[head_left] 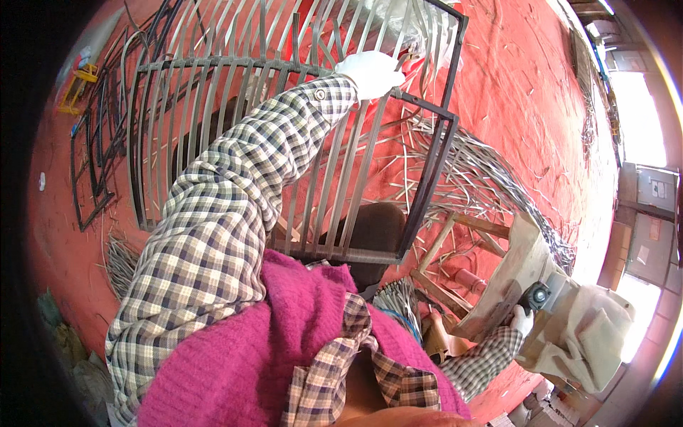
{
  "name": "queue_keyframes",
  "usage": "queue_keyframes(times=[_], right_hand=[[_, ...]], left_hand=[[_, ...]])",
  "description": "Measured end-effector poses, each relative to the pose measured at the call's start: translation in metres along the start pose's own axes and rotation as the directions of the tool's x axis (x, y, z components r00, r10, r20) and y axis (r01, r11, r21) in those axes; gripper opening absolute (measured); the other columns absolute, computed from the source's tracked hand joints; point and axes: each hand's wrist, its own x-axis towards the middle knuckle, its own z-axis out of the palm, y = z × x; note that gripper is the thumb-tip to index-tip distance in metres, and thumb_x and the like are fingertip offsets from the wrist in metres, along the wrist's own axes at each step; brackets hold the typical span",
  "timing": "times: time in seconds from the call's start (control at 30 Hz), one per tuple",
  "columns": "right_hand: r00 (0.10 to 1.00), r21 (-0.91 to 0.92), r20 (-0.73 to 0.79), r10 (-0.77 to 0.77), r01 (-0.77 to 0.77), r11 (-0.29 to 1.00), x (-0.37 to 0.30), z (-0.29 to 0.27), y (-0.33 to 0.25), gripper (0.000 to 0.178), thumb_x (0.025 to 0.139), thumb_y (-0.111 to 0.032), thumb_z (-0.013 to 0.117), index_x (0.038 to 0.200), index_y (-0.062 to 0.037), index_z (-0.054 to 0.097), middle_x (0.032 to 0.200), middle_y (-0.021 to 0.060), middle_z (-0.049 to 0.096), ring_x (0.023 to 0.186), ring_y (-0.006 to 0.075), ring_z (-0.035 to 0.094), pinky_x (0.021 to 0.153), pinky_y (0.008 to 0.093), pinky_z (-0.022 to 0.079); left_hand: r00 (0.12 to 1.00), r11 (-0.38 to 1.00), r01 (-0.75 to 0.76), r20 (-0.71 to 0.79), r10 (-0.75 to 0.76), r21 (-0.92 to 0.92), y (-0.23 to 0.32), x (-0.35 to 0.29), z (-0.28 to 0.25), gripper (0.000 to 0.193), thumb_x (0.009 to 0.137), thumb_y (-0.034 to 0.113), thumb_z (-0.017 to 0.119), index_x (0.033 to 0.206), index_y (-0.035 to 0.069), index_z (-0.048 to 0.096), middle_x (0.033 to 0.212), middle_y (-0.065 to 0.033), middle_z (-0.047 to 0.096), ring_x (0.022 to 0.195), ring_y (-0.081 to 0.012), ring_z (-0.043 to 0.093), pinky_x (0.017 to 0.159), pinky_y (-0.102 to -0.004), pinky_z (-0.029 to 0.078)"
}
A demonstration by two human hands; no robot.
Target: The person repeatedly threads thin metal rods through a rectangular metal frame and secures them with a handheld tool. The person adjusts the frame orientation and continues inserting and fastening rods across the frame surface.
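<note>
A dark frame (447, 153) strung lengthwise with flat grey strips leans before me, with a wrapped crossbar (213, 62) across its middle. My left hand (370, 75), in a white glove, is closed at this crossbar, among the strips; its fingertips are partly hidden. Down to the right, my white-gloved right hand (523, 320) is closed against a dark, round-ended tool (535, 295). I cannot make out the tool's exact kind. It lies on a wooden stand (512, 263) covered with worn beige cloth.
Long loose grey strips (491, 171) lie heaped on the red floor (526, 92) beyond the frame. More dark frames (92, 156) stand at the left, near a small yellow stand (77, 89). A wooden stool frame (445, 249) stands beside the cloth-covered stand. A strip bundle (398, 302) sits close to me.
</note>
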Motion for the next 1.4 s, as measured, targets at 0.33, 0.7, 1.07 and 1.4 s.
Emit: queue_keyframes(times=[0.33, 0.7, 1.07, 1.4], right_hand=[[0.629, 0.415, 0.505, -0.591, 0.424, 0.805, -0.175, 0.124, -0.236, 0.012, 0.083, -0.003, 0.065, 0.094, 0.0003, 0.061, 0.075, 0.006, 0.062, 0.063, 0.015, 0.058, 0.057, 0.0296, 0.047], [0.465, 0.423, 0.688, -0.557, 0.366, 0.829, -0.199, 0.242, -0.327, 0.008, 0.082, -0.006, 0.066, 0.084, -0.0011, 0.061, 0.065, 0.0025, 0.06, 0.055, 0.011, 0.056, 0.05, 0.0264, 0.044], [0.453, 0.453, 0.679, -0.578, 0.362, 0.815, -0.194, 0.244, -0.324, 0.007, 0.085, -0.008, 0.065, 0.083, -0.0017, 0.061, 0.064, 0.0023, 0.059, 0.054, 0.0112, 0.055, 0.051, 0.027, 0.043], [0.488, 0.395, 0.693, -0.53, 0.359, 0.846, -0.204, 0.242, -0.337, 0.01, 0.082, -0.003, 0.059, 0.072, -0.0016, 0.057, 0.061, 0.0033, 0.056, 0.054, 0.0121, 0.054, 0.051, 0.0264, 0.042]], left_hand=[[0.996, 0.998, 0.066, 0.052, -0.066, -0.013, 0.011, -0.008, -0.009, 0.04, 0.089, 0.042, 0.046, 0.096, 0.009, 0.068, 0.097, -0.0152, 0.067, 0.093, -0.0348, 0.064, 0.084, -0.0473, 0.049], [0.996, 0.993, -0.077, -0.027, 0.08, 0.094, 0.002, 0.0, 0.014, 0.034, 0.089, 0.037, 0.048, 0.094, 0.011, 0.069, 0.094, -0.0143, 0.069, 0.089, -0.0339, 0.066, 0.079, -0.0479, 0.052], [0.998, 0.998, -0.063, -0.023, 0.063, 0.031, 0.008, -0.006, 0.008, 0.038, 0.091, 0.038, 0.042, 0.094, 0.009, 0.067, 0.089, -0.0155, 0.067, 0.087, -0.0345, 0.065, 0.08, -0.048, 0.05], [0.997, 0.994, -0.073, -0.026, 0.075, 0.087, 0.007, -0.003, 0.014, 0.037, 0.092, 0.036, 0.042, 0.094, 0.009, 0.067, 0.09, -0.0149, 0.067, 0.087, -0.0335, 0.065, 0.08, -0.0473, 0.05]])
